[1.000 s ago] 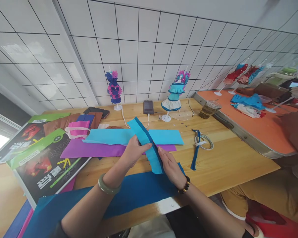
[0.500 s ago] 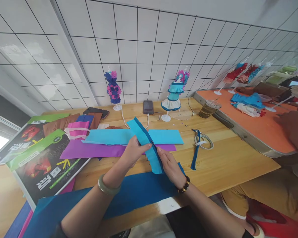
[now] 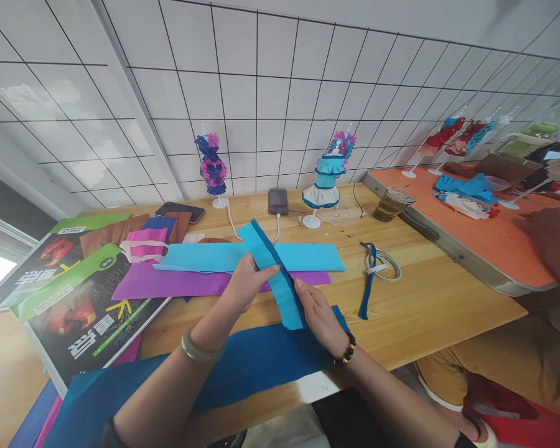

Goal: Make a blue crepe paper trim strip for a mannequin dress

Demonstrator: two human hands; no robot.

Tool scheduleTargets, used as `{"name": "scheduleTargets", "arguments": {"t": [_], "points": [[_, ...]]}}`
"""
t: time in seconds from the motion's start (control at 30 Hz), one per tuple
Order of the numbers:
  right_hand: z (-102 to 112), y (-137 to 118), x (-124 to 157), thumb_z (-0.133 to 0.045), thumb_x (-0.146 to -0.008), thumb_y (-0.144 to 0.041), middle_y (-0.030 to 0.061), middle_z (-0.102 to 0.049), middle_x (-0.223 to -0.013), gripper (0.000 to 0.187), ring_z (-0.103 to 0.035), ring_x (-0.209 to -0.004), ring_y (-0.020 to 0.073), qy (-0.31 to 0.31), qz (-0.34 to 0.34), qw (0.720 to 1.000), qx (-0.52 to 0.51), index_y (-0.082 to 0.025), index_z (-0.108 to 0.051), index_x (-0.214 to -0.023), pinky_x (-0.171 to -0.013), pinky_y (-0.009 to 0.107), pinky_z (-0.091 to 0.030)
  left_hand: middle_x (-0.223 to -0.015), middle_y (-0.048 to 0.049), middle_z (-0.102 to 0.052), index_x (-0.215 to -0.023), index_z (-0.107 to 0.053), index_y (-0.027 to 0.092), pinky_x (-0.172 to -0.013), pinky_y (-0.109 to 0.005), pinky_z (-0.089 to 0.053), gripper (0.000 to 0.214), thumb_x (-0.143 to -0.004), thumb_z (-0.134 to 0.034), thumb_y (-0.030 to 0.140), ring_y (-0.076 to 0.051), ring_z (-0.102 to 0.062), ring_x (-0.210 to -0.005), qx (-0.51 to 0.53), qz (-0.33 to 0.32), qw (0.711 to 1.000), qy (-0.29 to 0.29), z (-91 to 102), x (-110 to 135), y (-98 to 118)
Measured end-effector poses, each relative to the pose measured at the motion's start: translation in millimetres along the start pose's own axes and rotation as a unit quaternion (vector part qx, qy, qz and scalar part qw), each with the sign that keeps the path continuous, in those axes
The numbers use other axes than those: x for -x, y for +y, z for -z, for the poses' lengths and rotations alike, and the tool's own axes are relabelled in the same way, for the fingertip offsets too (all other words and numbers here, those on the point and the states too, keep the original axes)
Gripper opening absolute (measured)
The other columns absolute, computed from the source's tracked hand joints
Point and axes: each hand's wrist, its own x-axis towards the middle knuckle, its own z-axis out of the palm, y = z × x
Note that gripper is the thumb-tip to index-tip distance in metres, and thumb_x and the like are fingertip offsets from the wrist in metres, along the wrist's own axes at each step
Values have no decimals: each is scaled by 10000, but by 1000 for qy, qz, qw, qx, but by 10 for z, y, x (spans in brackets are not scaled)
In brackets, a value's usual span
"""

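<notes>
A light-blue crepe-paper strip (image 3: 284,300) with a dark-blue band along its right edge slants between my hands above the table. My left hand (image 3: 248,281) grips its left side, with the thumb lying across the front. My right hand (image 3: 318,309) pinches the dark-blue edge lower down, thumb on top; the other fingertips are hidden behind the strip. Beneath my hands a wide dark-blue sheet (image 3: 261,361) spreads over the near table. Just beyond them lie a flat light-blue strip (image 3: 205,256) and a purple strip (image 3: 177,283).
Two small dress stands, one purple and pink (image 3: 213,168), one blue and white (image 3: 324,180), stand by the tiled wall. A dark-blue strip (image 3: 368,283) lies across a cable coil (image 3: 392,267). A drink cup (image 3: 392,205) is at right; printed packs (image 3: 93,323) lie left. Another person's blurred arm (image 3: 550,246) shows at right.
My left hand has shifted slightly up and left along the strip. The strip has moved a little to the left with it, and my right hand keeps nearly the same place.
</notes>
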Motion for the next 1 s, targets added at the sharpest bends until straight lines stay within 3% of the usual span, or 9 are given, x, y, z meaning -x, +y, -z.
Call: {"name": "scheduleTargets", "arguments": {"t": [0.17, 0.37, 0.77, 1.0], "points": [[4, 1, 9, -349, -871, -537, 29, -586, -735, 404, -511, -695, 184, 10, -20, 1000, -2, -210, -550, -746, -647, 300, -432, -796, -9, -608, -807, -551, 156, -714, -297, -477, 195, -693, -674, 256, -152, -566, -758, -21, -14, 1000, -16, -22, 21, -34], [14, 17, -4, -363, -872, -521, 41, -620, -793, 383, -541, -794, 205, 9, -26, 1000, -11, -214, -589, -836, -674, 300, -440, -825, -15, -617, -848, -559, 163, -745, -320, -477, 217, -687, -671, 256, -179, -574, -811, -61, -21, 998, -6, -71, 39, -29], [13, 9, -14, -344, -878, -520, 20, -560, -677, 399, -472, -634, 173, 1, -11, 1000, -12, -204, -536, -728, -625, 298, -414, -854, -25, -638, -932, -573, 162, -758, -328, -479, 294, -673, -677, 255, -189, -588, -831, -53, -8, 999, 2, -65, 39, -59], [9, 23, -24, -345, -889, -496, 26, -558, -715, 392, -465, -640, 160, -2, -3, 1000, -23, -182, -548, -775, -640, 293, -404, -874, -22, -633, -1008, -564, 177, -742, -315, -482, 359, -678, -682, 255, -182, -586, -830, -50, -7, 999, -5, -67, 38, -54]]}}
